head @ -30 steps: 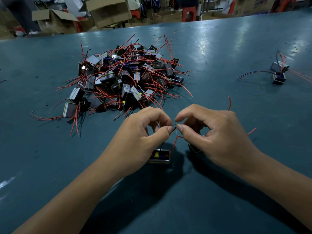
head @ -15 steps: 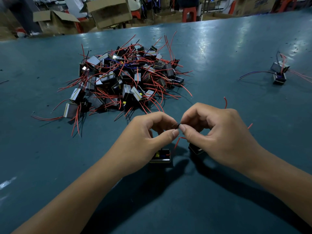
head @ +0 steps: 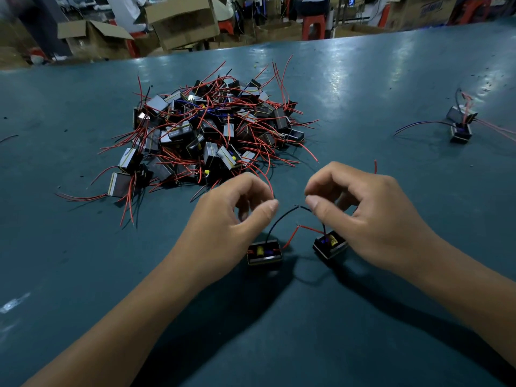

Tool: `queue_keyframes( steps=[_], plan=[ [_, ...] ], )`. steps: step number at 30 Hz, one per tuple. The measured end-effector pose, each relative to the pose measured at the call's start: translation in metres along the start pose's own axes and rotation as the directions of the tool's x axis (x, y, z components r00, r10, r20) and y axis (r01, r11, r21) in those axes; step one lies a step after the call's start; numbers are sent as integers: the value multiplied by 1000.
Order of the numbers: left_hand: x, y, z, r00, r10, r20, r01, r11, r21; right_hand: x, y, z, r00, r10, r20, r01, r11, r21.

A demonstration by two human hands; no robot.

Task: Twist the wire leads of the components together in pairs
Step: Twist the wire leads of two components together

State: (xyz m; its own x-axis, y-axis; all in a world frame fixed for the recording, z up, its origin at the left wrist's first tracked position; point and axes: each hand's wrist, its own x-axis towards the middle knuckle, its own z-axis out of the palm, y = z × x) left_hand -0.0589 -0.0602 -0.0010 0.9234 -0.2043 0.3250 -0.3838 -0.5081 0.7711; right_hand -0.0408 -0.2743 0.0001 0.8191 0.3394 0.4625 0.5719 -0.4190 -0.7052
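Note:
Two small black components lie on the teal table, one (head: 264,253) below my left hand and one (head: 330,245) under my right hand. Their black leads arch up and meet at a joint (head: 298,207) between my thumbs. Their red leads meet lower down (head: 298,226). My left hand (head: 229,222) hovers with loosely curled fingers, just left of the joint, holding nothing. My right hand (head: 363,213) is curled the same way, its thumb tip right beside the black lead. A red lead tip (head: 375,166) sticks up behind it.
A big pile of components with red and black leads (head: 212,129) lies just beyond my left hand. A joined pair (head: 460,124) sits at the far right of the table (head: 363,88). Cardboard boxes (head: 181,23) and stools stand past the far edge.
Both hands were pinching the black lead ends together between thumbs and forefingers. They have let go and drawn apart sideways, leaving the leads joined and both components uncovered.

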Motion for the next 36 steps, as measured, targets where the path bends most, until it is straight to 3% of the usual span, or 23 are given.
queue_keyframes(
  steps=[3, 6, 9, 16, 21, 23, 26, 31, 33, 36],
  plan=[
    [-6, 4, -5, 996, 21, 83, -10, 992, -127, 3, -3, -11, 996, -64, 54, 65, 998, -12],
    [-11, 5, -3, 967, 72, 244, -55, 995, -79, 2, -7, -18, 953, -175, 246, 193, 980, -49],
    [-10, 5, 2, 964, 126, 233, -115, 991, -61, 1, -6, -17, 920, -204, 334, 240, 968, -70],
    [-6, 1, -2, 967, 146, 207, -138, 989, -51, 4, -4, -17, 933, -151, 325, 188, 979, -84],
    [-4, -1, -17, 955, 75, 288, -85, 996, 24, 5, -5, -22, 927, -68, 369, 94, 994, -53],
    [-3, -6, -28, 931, 0, 364, -58, 987, 148, 5, -2, -30, 886, 29, 462, 31, 992, -122],
    [-4, -10, -29, 877, -18, 480, -184, 910, 371, 2, 2, -39, 806, 146, 573, 42, 952, -302],
    [-1, -10, -25, 897, -43, 440, -173, 882, 439, 5, -4, -38, 751, 245, 613, 185, 813, -553],
    [-2, -12, -23, 893, -106, 437, -109, 891, 440, 6, -6, -31, 779, 262, 570, 208, 749, -629],
    [-3, -15, -11, 895, -172, 410, -22, 904, 427, 2, -9, -17, 883, 316, 347, 73, 639, -766]
  ],
)
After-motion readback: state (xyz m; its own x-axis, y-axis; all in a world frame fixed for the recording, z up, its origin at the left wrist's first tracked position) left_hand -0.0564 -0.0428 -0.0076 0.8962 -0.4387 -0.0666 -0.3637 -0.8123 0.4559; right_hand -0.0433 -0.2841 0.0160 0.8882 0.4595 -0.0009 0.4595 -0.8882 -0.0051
